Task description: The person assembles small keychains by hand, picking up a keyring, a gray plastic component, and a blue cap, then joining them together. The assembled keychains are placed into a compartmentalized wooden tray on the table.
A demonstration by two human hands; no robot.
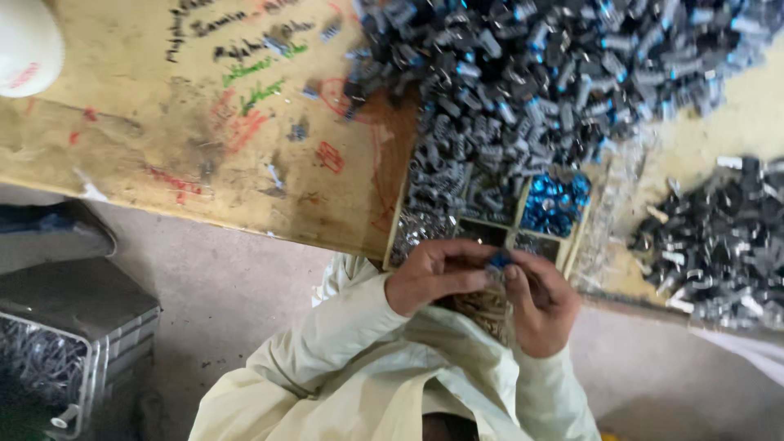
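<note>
While both hands meet just below the near edge of the wooden table (204, 147), the left hand (437, 273) curls its fingers inward and the right hand (539, 302) pinches a small blue-and-dark part (498, 260) between thumb and fingertips; the left fingertips touch the same part, so it sits caught between the two hands. The picture is blurred, so the part's exact shape cannot be told. Pale cream sleeves (351, 343) cover both forearms. Just beyond the hands, at the table's edge, stands a small wooden tray with compartments (514, 233): one holds shiny blue caps (555, 200), another grey metal pieces. Behind it a large heap of dark grey parts with blue tips (539, 73) spreads across the table, and a second heap of dark parts (719, 237) lies to the right, well apart from the hands. Coloured scribbles mark the bare wood at left. A metal crate (73, 335) sits on the floor at lower left.
</note>
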